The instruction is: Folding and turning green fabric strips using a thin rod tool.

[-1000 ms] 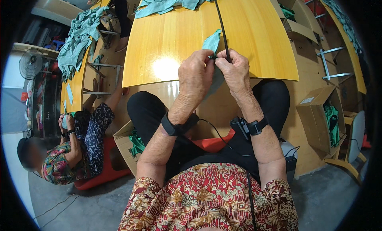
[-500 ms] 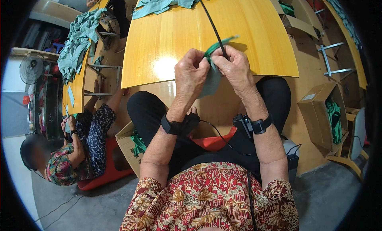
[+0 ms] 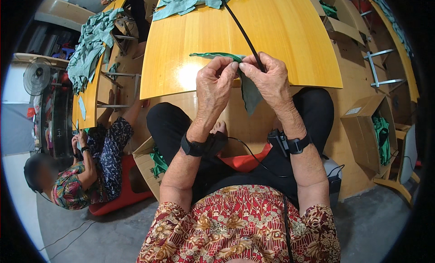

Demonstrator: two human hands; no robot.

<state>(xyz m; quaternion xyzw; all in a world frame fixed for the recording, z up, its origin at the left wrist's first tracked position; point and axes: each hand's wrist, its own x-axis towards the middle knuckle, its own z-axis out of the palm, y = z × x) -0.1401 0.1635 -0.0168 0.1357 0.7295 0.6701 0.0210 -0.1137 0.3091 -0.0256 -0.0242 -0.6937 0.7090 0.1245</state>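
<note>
Fingertips point(image 3: 235, 66) now together on unfurled green cloth point(image 3: 248, 93)

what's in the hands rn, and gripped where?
Both hands pinch a green leaf-shaped fabric piece at its upper end. Left hand and right hand meet fingertip to fingertip there, where a thin black rod also reaches the right fingers.

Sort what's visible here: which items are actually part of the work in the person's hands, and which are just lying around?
In hand:
left hand and right hand pinching a green fabric piece
thin black rod gripped by the right hand, slanting up across the wooden table

Lying about:
heap of green fabric at the table's far end
cardboard box holding green pieces
standing fan
</note>
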